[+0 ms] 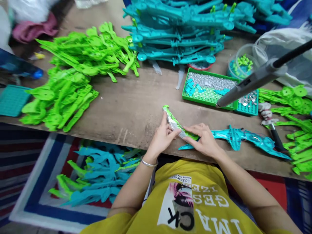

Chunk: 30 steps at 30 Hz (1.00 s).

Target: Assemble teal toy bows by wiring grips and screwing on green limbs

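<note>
Lime-green plastic piece (179,126) sleeved in clear film, and that's what both hands are on, right near the front edge of the surface (136,112). The left hand (162,136), with a metal bangle (148,163) on the wrist, pinches the filmy end, while the right hand (202,139) lies flat over the other end. So they're close together and clamped on the same piece, probably to keep it steady, though I can't tell if it's also resting on the wood.

Just right of it lies a teal plastic piece (236,138), with more teal ones stacked straight ahead (175,39). Lime pieces sit in two heaps on the left (85,55) (58,100) and another bunch on the far right (294,143). Looks sorted by colour so everything stays within reach. Small stuff sits up close too: a green tray of silver beads (207,87), a teal pegboard tray (248,104), and a clear tub of green bits (243,61). More teal and green pieces are piled on the striped rug (102,175) by the person's left side.
</note>
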Each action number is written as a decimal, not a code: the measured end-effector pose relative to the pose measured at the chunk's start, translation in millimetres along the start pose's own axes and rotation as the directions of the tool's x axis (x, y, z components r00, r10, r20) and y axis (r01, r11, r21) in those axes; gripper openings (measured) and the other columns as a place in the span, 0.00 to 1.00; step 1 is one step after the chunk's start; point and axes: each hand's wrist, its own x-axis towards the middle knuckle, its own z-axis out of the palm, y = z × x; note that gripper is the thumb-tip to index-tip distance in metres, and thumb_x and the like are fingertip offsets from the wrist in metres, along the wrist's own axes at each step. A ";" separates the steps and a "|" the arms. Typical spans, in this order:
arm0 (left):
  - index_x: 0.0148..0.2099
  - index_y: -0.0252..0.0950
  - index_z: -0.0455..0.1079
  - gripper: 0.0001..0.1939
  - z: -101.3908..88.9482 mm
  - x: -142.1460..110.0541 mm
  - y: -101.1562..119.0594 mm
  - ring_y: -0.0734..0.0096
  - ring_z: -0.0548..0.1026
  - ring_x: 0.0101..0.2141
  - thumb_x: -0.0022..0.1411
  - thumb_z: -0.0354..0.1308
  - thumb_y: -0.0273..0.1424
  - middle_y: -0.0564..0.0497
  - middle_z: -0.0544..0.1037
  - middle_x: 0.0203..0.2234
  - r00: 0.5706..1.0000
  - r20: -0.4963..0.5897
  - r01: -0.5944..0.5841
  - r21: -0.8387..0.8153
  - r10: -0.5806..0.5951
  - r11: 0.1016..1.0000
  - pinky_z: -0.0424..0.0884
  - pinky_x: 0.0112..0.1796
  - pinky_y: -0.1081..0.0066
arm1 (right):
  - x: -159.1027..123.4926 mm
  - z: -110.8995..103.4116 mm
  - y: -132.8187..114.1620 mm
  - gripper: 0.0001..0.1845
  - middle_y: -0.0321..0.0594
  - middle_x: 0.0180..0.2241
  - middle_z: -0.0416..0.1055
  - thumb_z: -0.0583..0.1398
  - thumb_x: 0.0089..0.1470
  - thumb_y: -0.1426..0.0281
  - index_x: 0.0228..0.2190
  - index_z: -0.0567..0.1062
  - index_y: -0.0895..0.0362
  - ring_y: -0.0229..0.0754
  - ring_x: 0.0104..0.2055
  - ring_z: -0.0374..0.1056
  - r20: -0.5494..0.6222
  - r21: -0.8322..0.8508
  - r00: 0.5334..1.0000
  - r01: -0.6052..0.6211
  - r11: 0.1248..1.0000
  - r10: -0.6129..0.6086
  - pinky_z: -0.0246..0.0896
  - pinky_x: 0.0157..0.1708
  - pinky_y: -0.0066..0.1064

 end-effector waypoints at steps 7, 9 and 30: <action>0.69 0.35 0.66 0.30 -19.7 14.1 22.1 0.50 0.75 0.49 0.71 0.55 0.44 0.38 0.75 0.46 0.943 -0.179 0.007 0.853 0.280 0.522 0.72 0.50 0.58 | 1.8 -0.7 -1.4 0.19 0.42 0.50 0.81 0.65 0.62 0.60 0.53 0.81 0.49 0.51 0.49 0.70 0.061 0.013 0.997 -0.046 0.999 0.045 0.61 0.52 0.48; 0.70 0.36 0.64 0.32 -23.4 20.9 22.3 0.51 0.74 0.49 0.71 0.55 0.46 0.39 0.73 0.48 0.950 -0.117 -0.025 0.895 0.290 0.444 0.71 0.51 0.57 | 1.4 -0.3 -1.6 0.19 0.42 0.50 0.81 0.64 0.62 0.60 0.53 0.81 0.48 0.52 0.49 0.70 0.069 0.011 0.996 -0.054 0.999 0.053 0.61 0.51 0.48; 0.38 0.36 0.73 0.05 -164.7 187.4 57.0 0.52 0.75 0.48 0.58 0.63 0.24 0.42 0.77 0.41 0.635 -0.586 -0.010 0.646 0.504 0.764 0.68 0.53 0.55 | 0.0 -5.8 -2.8 0.19 0.43 0.52 0.80 0.60 0.66 0.58 0.54 0.79 0.49 0.53 0.52 0.72 0.095 0.008 0.995 -0.018 1.000 0.017 0.61 0.52 0.52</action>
